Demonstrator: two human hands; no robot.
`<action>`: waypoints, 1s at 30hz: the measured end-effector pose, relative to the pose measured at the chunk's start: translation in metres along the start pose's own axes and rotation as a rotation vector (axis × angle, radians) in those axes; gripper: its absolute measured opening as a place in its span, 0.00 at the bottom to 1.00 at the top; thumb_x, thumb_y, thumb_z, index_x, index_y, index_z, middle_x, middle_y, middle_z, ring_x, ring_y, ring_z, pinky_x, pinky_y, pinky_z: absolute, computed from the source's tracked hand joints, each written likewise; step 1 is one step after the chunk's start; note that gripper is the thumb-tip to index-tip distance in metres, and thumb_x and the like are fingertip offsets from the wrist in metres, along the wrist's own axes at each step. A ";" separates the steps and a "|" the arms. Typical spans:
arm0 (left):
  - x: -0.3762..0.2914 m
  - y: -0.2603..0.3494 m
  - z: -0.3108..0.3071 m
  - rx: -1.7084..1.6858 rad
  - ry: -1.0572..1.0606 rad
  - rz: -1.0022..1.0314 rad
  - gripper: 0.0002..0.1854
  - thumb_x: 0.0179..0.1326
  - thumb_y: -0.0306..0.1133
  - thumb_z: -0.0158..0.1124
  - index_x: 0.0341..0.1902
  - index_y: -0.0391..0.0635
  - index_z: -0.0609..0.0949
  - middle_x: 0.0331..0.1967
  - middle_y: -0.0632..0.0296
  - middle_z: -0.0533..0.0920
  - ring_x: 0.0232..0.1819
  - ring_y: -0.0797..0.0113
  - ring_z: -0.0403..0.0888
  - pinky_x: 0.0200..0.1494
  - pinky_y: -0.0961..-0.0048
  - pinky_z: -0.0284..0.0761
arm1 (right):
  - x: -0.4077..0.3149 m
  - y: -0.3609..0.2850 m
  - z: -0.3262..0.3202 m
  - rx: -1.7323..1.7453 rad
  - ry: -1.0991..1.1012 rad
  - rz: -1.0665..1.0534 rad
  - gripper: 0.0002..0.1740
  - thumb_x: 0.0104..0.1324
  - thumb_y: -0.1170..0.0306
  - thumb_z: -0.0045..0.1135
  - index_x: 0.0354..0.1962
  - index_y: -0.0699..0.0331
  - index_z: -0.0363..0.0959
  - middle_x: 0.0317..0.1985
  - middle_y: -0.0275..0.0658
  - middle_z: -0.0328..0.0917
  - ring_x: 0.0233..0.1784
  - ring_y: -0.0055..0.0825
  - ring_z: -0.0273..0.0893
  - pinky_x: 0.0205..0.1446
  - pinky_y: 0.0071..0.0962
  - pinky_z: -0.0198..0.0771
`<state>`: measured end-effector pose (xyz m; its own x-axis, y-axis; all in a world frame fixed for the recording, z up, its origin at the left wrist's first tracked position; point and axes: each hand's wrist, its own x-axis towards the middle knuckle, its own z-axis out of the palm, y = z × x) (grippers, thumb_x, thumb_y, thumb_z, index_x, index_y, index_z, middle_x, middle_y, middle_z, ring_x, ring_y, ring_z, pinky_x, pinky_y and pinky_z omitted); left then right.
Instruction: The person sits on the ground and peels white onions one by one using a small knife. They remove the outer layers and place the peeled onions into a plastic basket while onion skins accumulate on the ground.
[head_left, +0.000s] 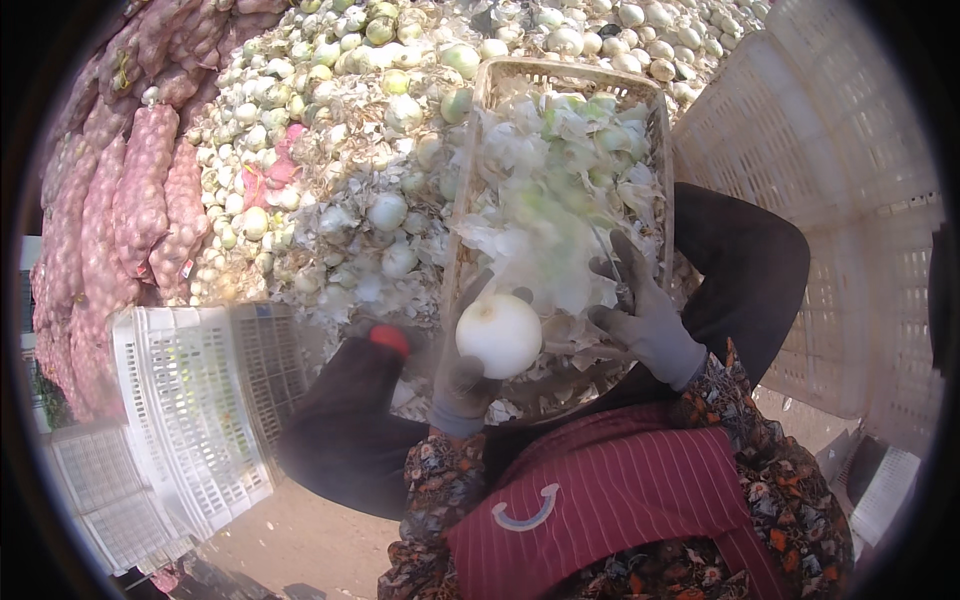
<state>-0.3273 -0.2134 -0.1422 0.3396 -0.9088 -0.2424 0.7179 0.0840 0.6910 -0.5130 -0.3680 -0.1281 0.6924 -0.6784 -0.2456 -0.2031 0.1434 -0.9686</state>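
Note:
A smooth, white peeled onion (499, 336) rests in my gloved left hand (469, 375), whose fingers curl around its lower and left sides. To its right, my gloved right hand (637, 315) has its fingers spread, with a thin metal tool, perhaps a knife blade (604, 246), between thumb and fingers; its handle is hidden. Both hands are over the near end of a plastic crate (671, 172) filled with papery white and greenish onion skins (562, 180). Part of the skins above the hands is blurred.
A large heap of white onions (388, 211) and loose skins lies beyond and left of the crate. Pink mesh sacks of onions (142, 180) are stacked at far left. White plastic crates (195, 412) stand at lower left, and tall crates (817, 150) at right. My bent legs flank the crate.

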 end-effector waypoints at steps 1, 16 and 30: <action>-0.003 -0.001 0.004 0.047 -0.022 -0.019 0.67 0.38 0.63 0.83 0.78 0.42 0.58 0.66 0.41 0.72 0.58 0.49 0.82 0.54 0.55 0.86 | 0.000 -0.005 0.004 0.123 -0.003 -0.005 0.50 0.64 0.79 0.60 0.78 0.62 0.42 0.70 0.46 0.63 0.71 0.28 0.65 0.68 0.28 0.68; -0.006 0.018 0.022 0.311 -0.054 -0.009 0.70 0.36 0.56 0.87 0.78 0.40 0.55 0.62 0.43 0.78 0.61 0.55 0.80 0.60 0.58 0.82 | -0.008 -0.014 -0.019 -0.062 -0.066 0.208 0.33 0.68 0.74 0.57 0.69 0.71 0.60 0.47 0.43 0.80 0.37 0.21 0.79 0.41 0.22 0.77; -0.021 0.011 0.039 0.207 0.082 0.031 0.62 0.46 0.35 0.83 0.79 0.45 0.50 0.67 0.47 0.70 0.65 0.52 0.76 0.65 0.54 0.79 | -0.017 -0.057 0.013 -0.694 -0.454 -0.276 0.44 0.64 0.63 0.63 0.72 0.70 0.52 0.42 0.55 0.80 0.47 0.53 0.82 0.51 0.45 0.75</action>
<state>-0.3502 -0.2092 -0.1025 0.4139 -0.8701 -0.2676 0.5691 0.0178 0.8221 -0.5041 -0.3557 -0.0689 0.9578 -0.2508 -0.1403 -0.2610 -0.5547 -0.7900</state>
